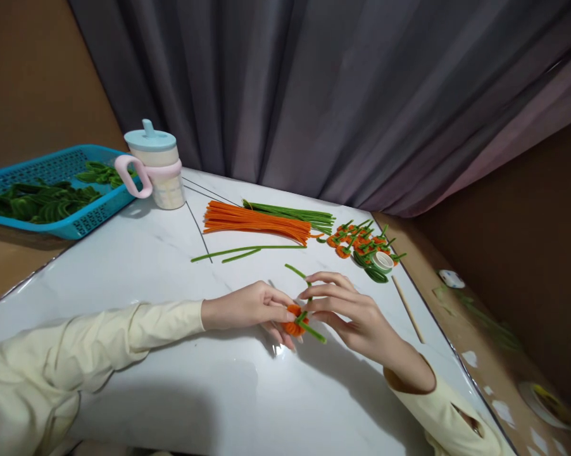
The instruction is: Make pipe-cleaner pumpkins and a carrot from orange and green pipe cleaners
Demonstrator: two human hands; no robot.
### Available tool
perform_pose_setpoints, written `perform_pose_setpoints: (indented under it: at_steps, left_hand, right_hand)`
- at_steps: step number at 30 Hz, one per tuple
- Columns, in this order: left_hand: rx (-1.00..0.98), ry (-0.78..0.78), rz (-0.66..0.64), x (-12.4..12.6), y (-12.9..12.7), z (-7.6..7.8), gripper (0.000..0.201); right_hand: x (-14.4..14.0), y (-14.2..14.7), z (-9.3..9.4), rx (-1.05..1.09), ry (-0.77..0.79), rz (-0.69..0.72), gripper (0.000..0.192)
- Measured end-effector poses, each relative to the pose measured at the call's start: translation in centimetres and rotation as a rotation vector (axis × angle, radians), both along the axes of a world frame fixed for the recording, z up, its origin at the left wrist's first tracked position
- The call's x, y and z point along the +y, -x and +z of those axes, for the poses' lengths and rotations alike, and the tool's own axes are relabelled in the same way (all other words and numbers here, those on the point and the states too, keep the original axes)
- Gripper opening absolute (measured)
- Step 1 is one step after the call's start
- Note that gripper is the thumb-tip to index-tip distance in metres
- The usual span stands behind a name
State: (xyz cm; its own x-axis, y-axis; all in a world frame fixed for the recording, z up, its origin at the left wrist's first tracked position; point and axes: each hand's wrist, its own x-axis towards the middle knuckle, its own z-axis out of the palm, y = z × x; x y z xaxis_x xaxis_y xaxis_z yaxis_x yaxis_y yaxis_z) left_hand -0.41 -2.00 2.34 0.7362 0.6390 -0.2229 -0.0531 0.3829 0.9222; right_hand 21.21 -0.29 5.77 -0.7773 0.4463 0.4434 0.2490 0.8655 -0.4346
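Head view, hands: my left hand (247,307) and right hand (349,310) meet low over the desk (124,266), fingers pinched shut on one orange coil with a green stem (299,322), so it can't unwind
Supplies: orange stems (254,221), green stems (290,212), finished pieces (361,244) lie beyond, within reach
Edges: wooden stick (407,308) lies by the right edge; bare marble near me

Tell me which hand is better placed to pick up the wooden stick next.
Right. The wooden stick lies on the table's right side, just beyond the right hand. The left hand sits farther off, across the orange and green piece both hands pinch.
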Motion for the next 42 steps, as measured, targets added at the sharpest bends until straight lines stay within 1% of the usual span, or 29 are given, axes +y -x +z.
perform_pose_setpoints:
  at_steps: [3, 6, 8, 11, 15, 18, 23, 27, 31, 35, 36, 38, 42]
  left_hand:
    - [0.003, 0.022, 0.005, 0.0, -0.1, -0.2, 0.028]
    - [-0.008, 0.052, 0.026, 0.0, -0.1, -0.4, 0.027]
    - [-0.009, 0.061, 0.030, 0.0, -0.2, -0.5, 0.026]
    - [0.014, 0.023, 0.030, -0.2, -0.3, -0.8, 0.025]
    - [0.101, -0.082, 0.071, -0.5, -0.4, -1.1, 0.026]
    - [0.136, -0.132, 0.086, -0.7, -0.4, -1.1, 0.024]
    - [0.137, -0.193, 0.072, -0.8, -0.3, -1.0, 0.023]
    - [0.149, -0.210, 0.056, -0.7, -0.4, -1.3, 0.025]
    - [0.123, -0.148, 0.061, -0.6, -0.4, -1.7, 0.032]
    - [0.100, -0.061, 0.083, -0.3, -0.3, -2.0, 0.037]
    - [0.090, -0.040, 0.085, -0.3, -0.3, -1.9, 0.037]
    - [0.064, 0.003, 0.079, -0.1, -0.2, -1.8, 0.034]
    - [0.029, 0.094, 0.074, 0.3, -0.1, -1.6, 0.024]
  right_hand:
    - [0.4, 0.3, -0.3, -0.013, 0.001, 0.042, 0.012]
    - [0.5, 0.4, -0.6, -0.042, 0.010, 0.107, 0.016]
    - [0.3, 0.3, -0.9, -0.050, 0.008, 0.118, 0.018]
    - [-0.2, 0.2, -1.5, -0.053, 0.039, 0.076, 0.019]
    - [-1.3, 0.4, -2.3, -0.071, 0.092, -0.047, 0.019]
    - [-1.7, 0.7, -2.5, -0.058, 0.142, -0.121, 0.019]
    - [-1.6, 1.1, -2.1, -0.055, 0.321, -0.211, 0.016]
    - [-1.3, 1.3, -1.9, -0.089, 0.532, -0.300, 0.014]
    - [-1.3, 1.5, -2.0, -0.024, 0.738, -0.358, 0.019]
    - [-1.2, 1.5, -2.3, 0.006, 0.885, -0.392, 0.024]
    - [-1.1, 1.5, -2.3, 0.007, 0.895, -0.397, 0.024]
    - [-0.8, 1.1, -2.2, -0.006, 0.854, -0.405, 0.023]
    - [0.0, 0.1, -1.6, -0.109, 0.640, -0.355, 0.023]
